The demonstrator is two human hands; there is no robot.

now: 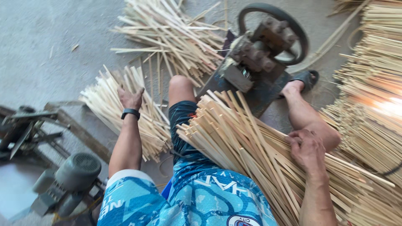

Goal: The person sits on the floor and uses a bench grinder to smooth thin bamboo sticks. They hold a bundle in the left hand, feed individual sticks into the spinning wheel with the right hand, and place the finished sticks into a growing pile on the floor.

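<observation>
We see the bundle of bamboo strips [251,146] lying across the person's lap, its long axis running from upper left to lower right — the cut ends fan toward the knee, the rest trails off past the right hip. A second heap of strips [121,113] sits on the floor to the left, its sticks running up-left to down-right as well, and a looser scattered pile [176,37] lies beyond it, pointing several ways.

The surface is a bare grey concrete floor [46,42], dusty, with a dark metal machine with a wheel [264,50] just ahead of the knees, an electric motor [73,175] at lower left, and tall stacks of strips [372,92] along the right, partly washed out by glare.

The left hand [130,98] reaches out at full arm's length, palm down, fingers spread loosely on the floor heap — not closed on anything. The right hand [307,148] rests on top of the lap bundle, fingers curled and pressed into the strips.
</observation>
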